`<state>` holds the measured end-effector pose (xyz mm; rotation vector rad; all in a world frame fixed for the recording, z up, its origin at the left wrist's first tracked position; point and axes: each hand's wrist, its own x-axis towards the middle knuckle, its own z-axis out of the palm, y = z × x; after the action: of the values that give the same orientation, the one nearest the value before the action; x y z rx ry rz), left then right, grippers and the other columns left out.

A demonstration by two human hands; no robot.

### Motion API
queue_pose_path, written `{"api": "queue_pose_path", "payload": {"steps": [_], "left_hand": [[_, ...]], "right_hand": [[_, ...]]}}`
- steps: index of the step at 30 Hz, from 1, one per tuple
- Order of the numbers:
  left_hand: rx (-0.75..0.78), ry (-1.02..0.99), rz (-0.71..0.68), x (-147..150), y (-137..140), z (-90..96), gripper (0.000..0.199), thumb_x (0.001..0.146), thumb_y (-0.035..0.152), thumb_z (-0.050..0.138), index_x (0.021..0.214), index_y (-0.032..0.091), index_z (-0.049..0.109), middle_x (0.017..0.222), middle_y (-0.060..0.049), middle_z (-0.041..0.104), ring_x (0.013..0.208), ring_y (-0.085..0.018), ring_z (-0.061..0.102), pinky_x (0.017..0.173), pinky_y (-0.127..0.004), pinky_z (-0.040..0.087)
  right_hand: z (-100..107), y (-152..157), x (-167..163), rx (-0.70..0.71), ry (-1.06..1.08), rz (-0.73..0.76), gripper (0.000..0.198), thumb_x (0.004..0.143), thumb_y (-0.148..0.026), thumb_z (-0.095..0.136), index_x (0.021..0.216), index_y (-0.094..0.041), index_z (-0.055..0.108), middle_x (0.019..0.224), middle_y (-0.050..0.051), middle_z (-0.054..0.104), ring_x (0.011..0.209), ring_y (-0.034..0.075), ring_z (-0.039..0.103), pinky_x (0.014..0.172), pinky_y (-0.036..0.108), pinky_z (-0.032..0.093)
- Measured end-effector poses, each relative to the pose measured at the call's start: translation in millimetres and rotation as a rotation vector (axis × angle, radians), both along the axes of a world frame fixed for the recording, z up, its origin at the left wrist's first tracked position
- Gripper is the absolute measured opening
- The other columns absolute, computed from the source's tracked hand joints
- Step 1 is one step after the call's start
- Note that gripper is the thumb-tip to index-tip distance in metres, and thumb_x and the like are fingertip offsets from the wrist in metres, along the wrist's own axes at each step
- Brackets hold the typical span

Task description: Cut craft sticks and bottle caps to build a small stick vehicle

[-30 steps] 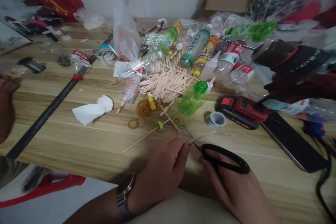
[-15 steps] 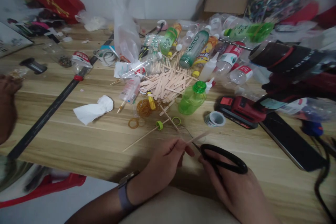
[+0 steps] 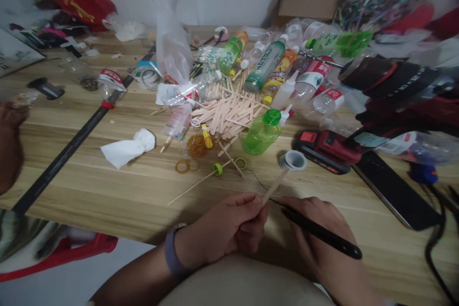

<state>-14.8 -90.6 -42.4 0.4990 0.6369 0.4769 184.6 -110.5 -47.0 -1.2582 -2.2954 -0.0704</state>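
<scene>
Pinched in my left hand point(image 3: 229, 222) is a flat wooden craft stick point(image 3: 276, 185), its free end slanting up and to the right. My right hand point(image 3: 319, 236) is closed around black-handled scissors point(image 3: 319, 232); their blades point left toward the stick and are mostly hidden. Just beyond my hands lie a grey spool of wire point(image 3: 294, 160), a green bottle cap point(image 3: 217, 169) with a thin stick through it, and a green ring point(image 3: 240, 164). A cut green bottle point(image 3: 262, 134) stands farther back, near a pile of craft sticks point(image 3: 229, 112).
A red-and-black cordless drill point(image 3: 326, 150) and a black phone point(image 3: 398, 191) lie on the right. Rubber bands point(image 3: 196, 146), a crumpled tissue point(image 3: 129, 147) and a dark bar point(image 3: 68, 155) are left of centre. Plastic bottles point(image 3: 267, 64) crowd the back. Another person's hand point(image 3: 10, 143) shows at far left.
The scissors have turned in my right hand, so their handles now appear edge-on. My left hand has shifted slightly right, and the craft stick now points more steeply upward.
</scene>
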Motion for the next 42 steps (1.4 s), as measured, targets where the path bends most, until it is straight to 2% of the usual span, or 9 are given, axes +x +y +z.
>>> {"api": "queue_pose_path", "payload": {"steps": [4, 9, 14, 17, 22, 29, 33, 39, 42], "left_hand": [[0.142, 0.066, -0.047, -2, 3, 0.7, 0.046, 0.081, 0.063, 0.065, 0.074, 0.020, 0.050, 0.057, 0.008, 0.033, 0.050, -0.008, 0.027, 0.052, -0.026, 0.023], [0.326, 0.155, -0.088, -1, 11, 4.6, 0.048, 0.084, 0.065, 0.060, 0.072, 0.020, 0.051, 0.061, 0.006, 0.040, 0.054, -0.009, 0.031, 0.054, -0.027, 0.022], [0.123, 0.007, -0.028, 11, 12, 9.8, 0.041, 0.090, 0.055, 0.059, 0.072, 0.020, 0.046, 0.055, 0.008, 0.032, 0.051, -0.009, 0.025, 0.054, -0.026, 0.023], [0.058, -0.078, -0.017, 18, 12, 10.6, 0.039, 0.094, 0.052, 0.053, 0.073, 0.021, 0.041, 0.054, 0.009, 0.026, 0.050, -0.009, 0.023, 0.055, -0.026, 0.023], [0.318, 0.002, 0.103, 20, 15, 4.8, 0.040, 0.096, 0.053, 0.050, 0.073, 0.020, 0.044, 0.059, 0.007, 0.031, 0.054, -0.010, 0.024, 0.057, -0.028, 0.020], [0.377, 0.073, 0.131, 17, 17, 0.5, 0.035, 0.099, 0.043, 0.041, 0.073, 0.020, 0.045, 0.063, 0.005, 0.036, 0.059, -0.012, 0.030, 0.061, -0.029, 0.025], [0.421, 0.190, 0.053, 14, 18, 3.7, 0.038, 0.098, 0.050, 0.037, 0.073, 0.022, 0.041, 0.064, 0.005, 0.034, 0.058, -0.013, 0.028, 0.059, -0.029, 0.026], [0.849, 0.327, -0.178, -6, 36, 13.9, 0.039, 0.102, 0.046, 0.030, 0.074, 0.022, 0.040, 0.070, 0.004, 0.040, 0.065, -0.013, 0.037, 0.064, -0.027, 0.033], [0.929, 0.302, -0.288, -16, 53, 15.6, 0.032, 0.102, 0.036, 0.040, 0.075, 0.020, 0.045, 0.071, 0.004, 0.043, 0.067, -0.012, 0.039, 0.066, -0.025, 0.034]], "right_hand": [[-2, 0, 6, 0.007, 0.047, 0.010, 0.024, 0.106, -0.025, 0.037, 0.091, -0.021, 0.056, 0.069, 0.003, 0.064, 0.057, 0.019, 0.061, 0.052, 0.029, 0.046], [9, 3, 8, -0.251, 0.168, 0.015, 0.019, 0.102, -0.024, 0.044, 0.087, -0.023, 0.056, 0.066, -0.001, 0.066, 0.052, 0.017, 0.063, 0.046, 0.026, 0.045], [13, 17, 14, 0.072, 0.024, -0.038, 0.024, 0.101, -0.027, 0.047, 0.084, -0.023, 0.064, 0.068, 0.004, 0.071, 0.057, 0.021, 0.067, 0.054, 0.031, 0.049], [8, 24, 16, 0.064, -0.027, -0.123, 0.023, 0.100, -0.035, 0.049, 0.087, -0.023, 0.064, 0.065, 0.005, 0.069, 0.053, 0.022, 0.066, 0.052, 0.031, 0.047], [5, 27, 5, -0.125, 0.286, -0.119, 0.014, 0.099, -0.036, 0.051, 0.100, -0.023, 0.045, 0.074, 0.004, 0.070, 0.056, 0.021, 0.069, 0.048, 0.027, 0.049], [22, 30, -4, -0.313, 0.400, -0.075, 0.005, 0.100, -0.025, 0.040, 0.098, -0.026, 0.044, 0.065, -0.003, 0.062, 0.048, 0.017, 0.060, 0.044, 0.025, 0.047], [27, 31, -5, -0.460, 0.484, -0.098, 0.009, 0.100, -0.031, 0.040, 0.093, -0.027, 0.043, 0.061, -0.003, 0.063, 0.043, 0.016, 0.057, 0.040, 0.024, 0.043], [25, 28, -1, -0.799, 0.736, -0.044, 0.030, 0.105, -0.053, 0.037, 0.095, -0.025, 0.042, 0.061, -0.004, 0.061, 0.047, 0.014, 0.052, 0.043, 0.023, 0.042], [23, 32, 5, -1.042, 0.820, 0.020, 0.041, 0.101, -0.064, 0.041, 0.093, -0.023, 0.044, 0.056, -0.004, 0.059, 0.041, 0.012, 0.044, 0.038, 0.020, 0.033]]}}
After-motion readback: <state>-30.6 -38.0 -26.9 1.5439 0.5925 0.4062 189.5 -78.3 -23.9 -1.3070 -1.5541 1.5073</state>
